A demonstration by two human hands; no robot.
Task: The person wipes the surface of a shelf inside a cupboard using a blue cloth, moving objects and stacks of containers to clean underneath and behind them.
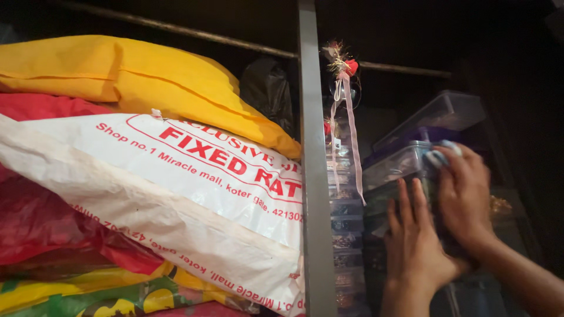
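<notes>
Both my hands reach into the right compartment of a dark cupboard. My left hand [413, 238] lies flat, fingers together and pointing up, against the front of a stack of clear plastic boxes [393, 167]. My right hand [464, 191] curls over the side of the same stack, its fingertips with pale painted nails hooked on the edge of a box lid. A further clear box with a purple lid [437, 117] sits tilted on top of the stack. The lower boxes are hidden behind my hands.
A grey vertical divider [314, 176] splits the cupboard. Left of it are piled a yellow cloth bag [135, 76], a white printed plastic bag [194, 176] and red bags [41, 223]. A pink ribbon ornament [346, 88] hangs by a column of small clear containers [346, 235]. A rod [176, 29] runs across the top.
</notes>
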